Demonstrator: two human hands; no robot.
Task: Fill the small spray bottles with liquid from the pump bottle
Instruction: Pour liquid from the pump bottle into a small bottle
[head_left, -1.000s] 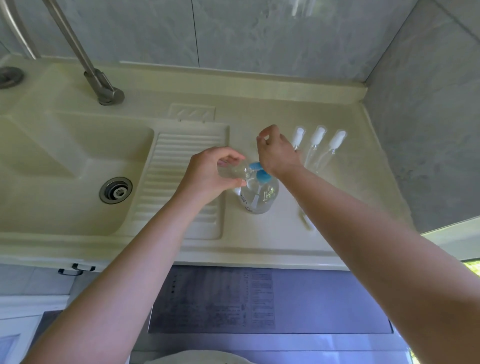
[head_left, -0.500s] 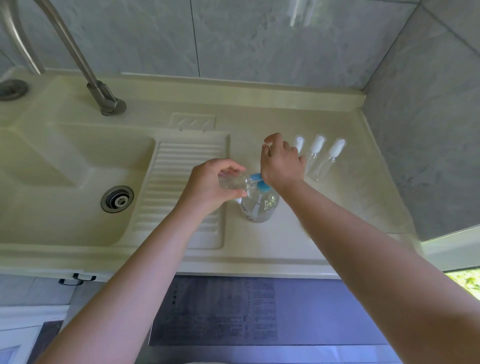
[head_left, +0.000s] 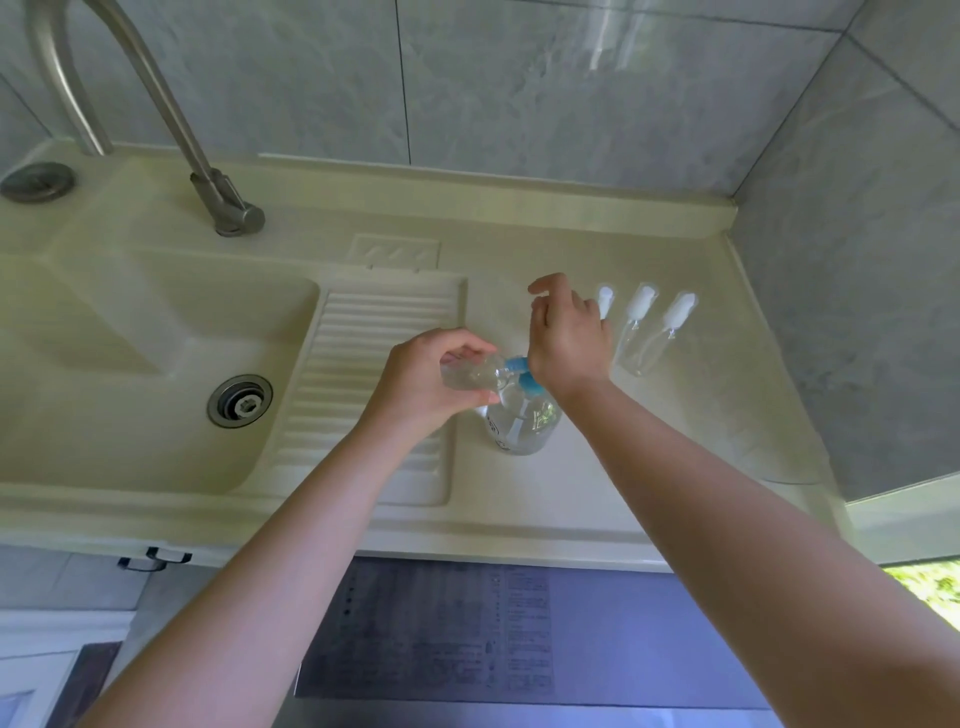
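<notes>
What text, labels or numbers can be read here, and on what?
No text can be read.
Clear pump bottle with blue pump head: dark printed marks on its wall, too small and blurred.
Dark grey-blue printed panel below the counter: rows of fine print, too blurred.
Small clear spray bottles with white caps: no print visible.

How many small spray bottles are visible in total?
4. One in the left hand, held at the pump bottle; three stand in a row behind the right hand, which partly hides the nearest; more may be hidden.

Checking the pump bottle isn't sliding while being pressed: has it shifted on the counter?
No. The pump bottle stays just right of the ribbed drainboard, as earlier; only the camera view shifted.
</notes>
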